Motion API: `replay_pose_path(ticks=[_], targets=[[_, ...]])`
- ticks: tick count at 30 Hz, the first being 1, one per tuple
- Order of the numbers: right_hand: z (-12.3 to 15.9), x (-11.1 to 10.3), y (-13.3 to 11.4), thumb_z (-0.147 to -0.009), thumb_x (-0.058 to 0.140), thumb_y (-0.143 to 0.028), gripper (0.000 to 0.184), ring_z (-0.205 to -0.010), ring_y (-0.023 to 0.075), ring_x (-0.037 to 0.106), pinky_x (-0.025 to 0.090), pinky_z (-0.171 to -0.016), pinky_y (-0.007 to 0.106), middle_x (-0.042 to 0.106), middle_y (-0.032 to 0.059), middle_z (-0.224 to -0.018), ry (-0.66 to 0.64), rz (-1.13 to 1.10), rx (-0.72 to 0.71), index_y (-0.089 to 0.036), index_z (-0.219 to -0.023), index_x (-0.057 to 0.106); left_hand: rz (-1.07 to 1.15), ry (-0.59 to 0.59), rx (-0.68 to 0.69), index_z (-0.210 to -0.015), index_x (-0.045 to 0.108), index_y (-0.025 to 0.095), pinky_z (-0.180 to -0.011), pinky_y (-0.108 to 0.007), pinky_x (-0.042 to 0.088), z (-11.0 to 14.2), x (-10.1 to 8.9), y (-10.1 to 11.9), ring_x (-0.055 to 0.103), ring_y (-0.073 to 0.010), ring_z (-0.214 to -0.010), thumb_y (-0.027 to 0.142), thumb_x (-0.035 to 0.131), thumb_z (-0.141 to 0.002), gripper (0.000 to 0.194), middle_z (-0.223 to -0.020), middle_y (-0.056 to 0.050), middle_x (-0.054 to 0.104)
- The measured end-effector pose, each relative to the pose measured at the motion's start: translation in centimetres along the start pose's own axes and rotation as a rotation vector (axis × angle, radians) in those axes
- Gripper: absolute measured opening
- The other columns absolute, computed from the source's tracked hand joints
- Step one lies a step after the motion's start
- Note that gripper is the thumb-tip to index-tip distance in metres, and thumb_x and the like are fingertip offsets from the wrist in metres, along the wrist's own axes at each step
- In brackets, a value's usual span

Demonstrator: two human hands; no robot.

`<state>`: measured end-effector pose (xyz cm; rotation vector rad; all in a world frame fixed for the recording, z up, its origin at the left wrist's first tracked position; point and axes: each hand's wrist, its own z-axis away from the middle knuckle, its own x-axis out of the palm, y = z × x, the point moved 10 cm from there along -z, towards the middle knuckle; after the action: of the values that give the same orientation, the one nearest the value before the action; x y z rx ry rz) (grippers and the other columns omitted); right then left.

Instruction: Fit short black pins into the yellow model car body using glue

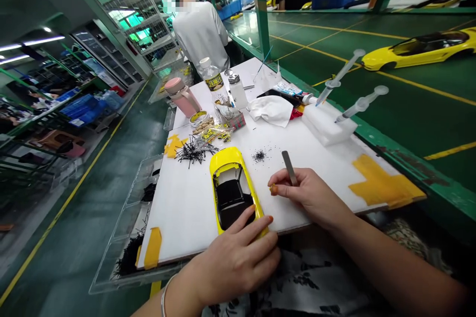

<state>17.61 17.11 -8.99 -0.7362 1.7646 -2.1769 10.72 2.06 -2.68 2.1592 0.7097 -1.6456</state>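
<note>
Tray (124,215) beside the left edge of the worktop (178,208) — clear plastic — holds black pieces. The car body (230,192), glossy yellow with black panels inside, lies at the worktop's near edge; the left hand (241,260) grasps its near end — the right hand (310,190) pinches a grey metal tool (288,167).

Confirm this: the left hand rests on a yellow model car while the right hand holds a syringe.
The held item is wrong: the head view shows the right hand holding a slim grey tool. The left hand does rest on a yellow model car.
</note>
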Motion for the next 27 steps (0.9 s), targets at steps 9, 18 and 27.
replay_pose_path(ticks=[9,18,27], targets=[[-0.7,5.0,0.9,-0.065,0.092,-0.04,0.038,-0.05,0.0057,0.038,0.019,-0.046,0.023,0.065,-0.0009,-0.069,-0.16,-0.182,0.147,-0.013,-0.082,0.072,0.038,0.353,-0.079,-0.107,0.075,0.018,-0.135,-0.05,0.022,3.5,-3.3,-0.7,0.054,-0.0232,-0.144,0.007,0.064,-0.094,0.021,-0.11,-0.001,0.079],[-1.1,7.1,2.2,-0.056,0.098,-0.039,0.047,-0.049,0.0025,0.029,0.01,-0.043,0.023,0.055,-0.0039,-0.07,-0.177,-0.217,0.264,-0.014,-0.081,0.066,0.008,0.449,-0.077,-0.101,0.074,0.019,-0.133,-0.054,0.028,4.2,-3.8,-0.6,0.056,-0.0236,-0.142,0.011,0.068,-0.093,0.013,-0.11,0.0,0.077],[-1.8,8.5,2.7,-0.054,0.098,-0.029,0.052,-0.055,0.0048,0.041,0.012,-0.041,0.018,0.059,-0.0038,-0.071,-0.306,-0.223,0.373,-0.016,-0.088,0.061,0.043,0.473,-0.084,-0.102,0.076,0.02,-0.133,-0.052,0.03,4.6,-4.1,-1.0,0.059,-0.0225,-0.139,0.012,0.068,-0.095,0.014,-0.109,0.002,0.079]])
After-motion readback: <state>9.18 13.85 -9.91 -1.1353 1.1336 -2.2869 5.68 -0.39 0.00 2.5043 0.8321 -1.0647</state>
